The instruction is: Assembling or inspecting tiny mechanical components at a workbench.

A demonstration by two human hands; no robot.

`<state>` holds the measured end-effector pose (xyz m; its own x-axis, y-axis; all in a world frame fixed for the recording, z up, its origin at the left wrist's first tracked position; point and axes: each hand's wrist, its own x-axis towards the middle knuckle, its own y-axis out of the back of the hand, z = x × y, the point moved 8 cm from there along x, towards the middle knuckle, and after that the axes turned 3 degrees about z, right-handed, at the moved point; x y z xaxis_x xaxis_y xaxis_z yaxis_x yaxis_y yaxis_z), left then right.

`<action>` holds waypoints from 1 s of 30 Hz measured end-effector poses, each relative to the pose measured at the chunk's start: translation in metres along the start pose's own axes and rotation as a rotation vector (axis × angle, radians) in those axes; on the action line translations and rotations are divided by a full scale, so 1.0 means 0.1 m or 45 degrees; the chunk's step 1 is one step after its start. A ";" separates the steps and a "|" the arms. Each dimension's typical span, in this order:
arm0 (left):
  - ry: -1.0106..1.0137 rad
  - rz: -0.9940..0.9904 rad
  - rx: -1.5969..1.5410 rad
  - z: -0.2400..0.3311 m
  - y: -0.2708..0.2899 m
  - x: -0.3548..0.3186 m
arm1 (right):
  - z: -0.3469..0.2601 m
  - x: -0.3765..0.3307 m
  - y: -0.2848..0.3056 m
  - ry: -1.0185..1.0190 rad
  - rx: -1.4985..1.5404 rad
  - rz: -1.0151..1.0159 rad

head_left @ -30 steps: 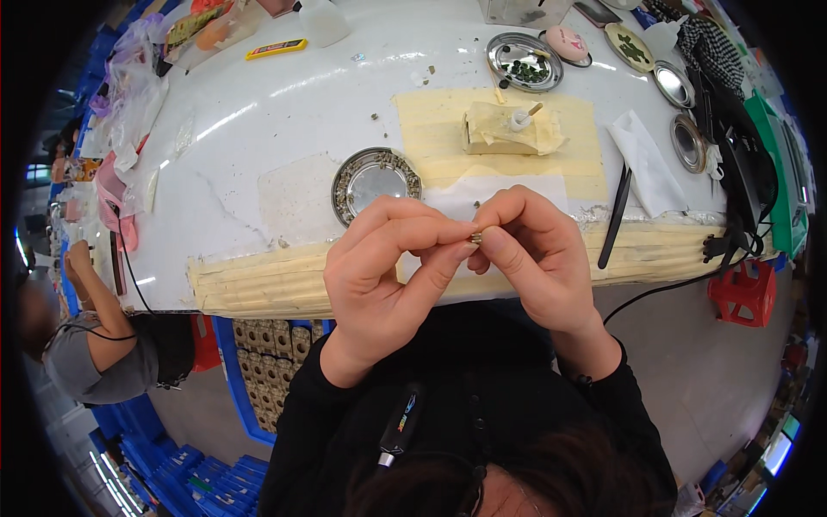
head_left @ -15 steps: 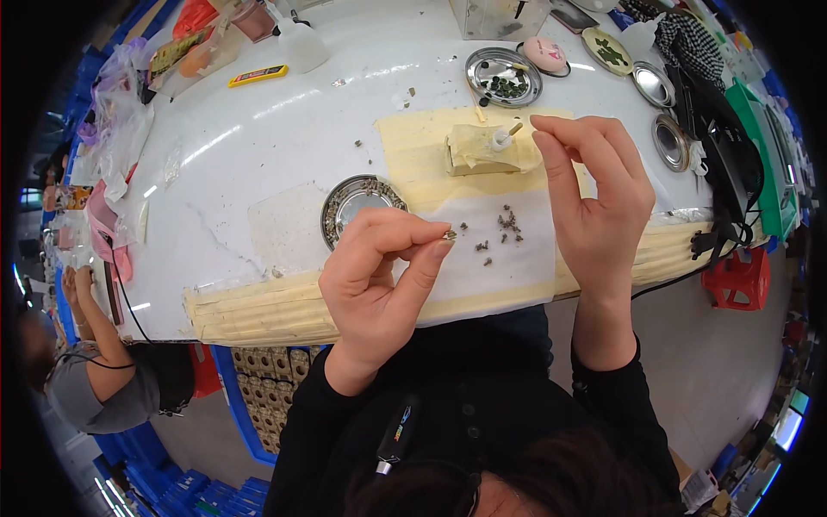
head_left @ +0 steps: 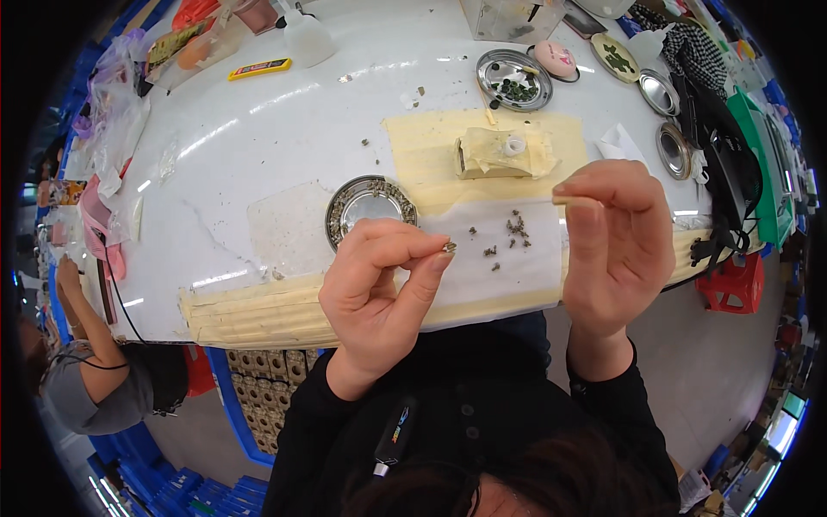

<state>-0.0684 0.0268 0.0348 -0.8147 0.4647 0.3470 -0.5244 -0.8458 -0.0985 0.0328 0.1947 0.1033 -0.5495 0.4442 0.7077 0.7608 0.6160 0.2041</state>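
Note:
Between the thumb and index finger of my left hand (head_left: 372, 297) is pinched a tiny metallic piece (head_left: 450, 247), too small to make out fully. My right hand (head_left: 622, 246), raised to the right, is closed on a short pale stick (head_left: 564, 201) whose end shows at the fingertips. Several small dark metallic pieces (head_left: 517, 227) lie on the white sheet (head_left: 534, 271) between the hands. Behind my left hand is a round steel dish (head_left: 357, 207) with many similar pieces along its rim. A tape-covered block (head_left: 482, 164) bears a small white nozzle-like container (head_left: 514, 146).
Another steel dish (head_left: 538, 99) with dark green bits sits at the back, beside a pink rounded case (head_left: 556, 60). A yellow-labelled box (head_left: 260, 70) and a white squeeze bottle (head_left: 308, 41) are at back left. A co-worker's arm (head_left: 103, 345) is at far left.
My right hand has come nearer and down, drawing the stick out of the white container on the block. My left hand keeps its pinch, nearly still.

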 end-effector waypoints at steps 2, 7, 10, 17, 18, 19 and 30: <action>-0.001 -0.004 -0.004 0.00 -0.02 0.01 | 0.06 -0.11 -0.11 -0.111 0.257 -0.055; -0.018 -0.013 0.037 0.02 -0.03 0.01 | 0.09 -0.25 -0.36 -0.307 0.618 -0.144; -0.007 -0.010 0.031 0.02 -0.03 0.01 | 0.11 -0.28 -0.40 -0.333 0.669 -0.151; -0.016 -0.009 0.034 0.02 -0.03 0.01 | 0.12 -0.30 -0.40 -0.378 0.675 -0.152; -0.015 -0.009 0.032 0.02 -0.04 0.01 | 0.12 -0.30 -0.39 -0.379 0.673 -0.151; -0.015 -0.008 0.029 0.02 -0.04 0.01 | 0.12 -0.30 -0.39 -0.379 0.672 -0.150; -0.016 -0.009 0.043 0.02 -0.04 0.01 | 0.12 -0.31 -0.39 -0.363 0.678 -0.140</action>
<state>-0.0666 0.0299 0.0376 -0.8076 0.4675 0.3595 -0.5213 -0.8509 -0.0646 0.0159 0.1646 0.0656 -0.7414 0.4710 0.4781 0.4582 0.8757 -0.1523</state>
